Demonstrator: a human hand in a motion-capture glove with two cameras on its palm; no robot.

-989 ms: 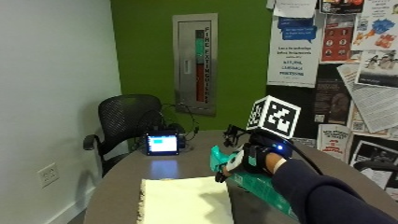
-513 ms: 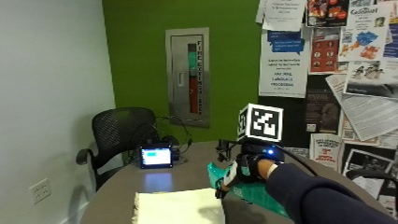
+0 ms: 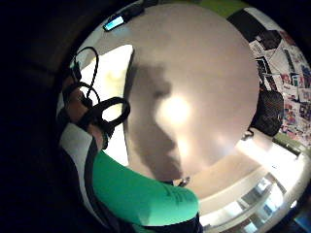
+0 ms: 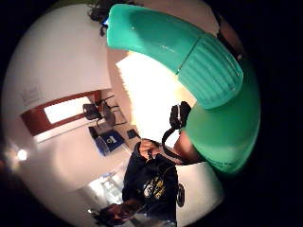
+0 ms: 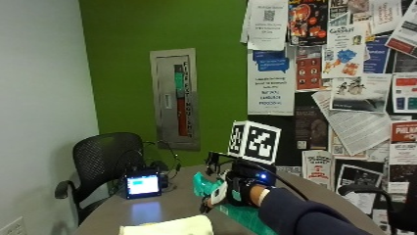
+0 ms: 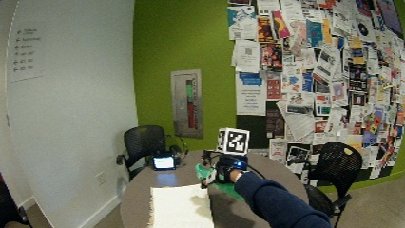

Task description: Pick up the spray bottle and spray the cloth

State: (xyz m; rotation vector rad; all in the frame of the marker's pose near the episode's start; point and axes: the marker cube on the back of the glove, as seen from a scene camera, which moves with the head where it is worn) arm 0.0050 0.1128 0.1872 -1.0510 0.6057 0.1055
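Gloved right hand (image 5: pixel 236 190) sits at lower centre of the outside view, lifted above the bench (image 5: pixel 163 210), fingers curled round the green spray bottle (image 5: pixel 207 188). The bottle is carried clear of the surface, its head toward frame left, where the cloth (image 5: pixel 171 226) lies flat at the bottom edge. That heading appears deliberate: the nozzle is brought to face the target, with the body trailing toward the sleeve. In the thumb side palm view the bottle (image 4: pixel 189 66) fills the upper part, the pale cloth (image 4: pixel 151 99) behind it. In the wide outside view the cloth (image 6: pixel 178 205) is at lower centre, just beside the raised hand (image 6: pixel 223 172). Trigger contact cannot be determined. Judgement: pickup achieved; spraying not evidenced.
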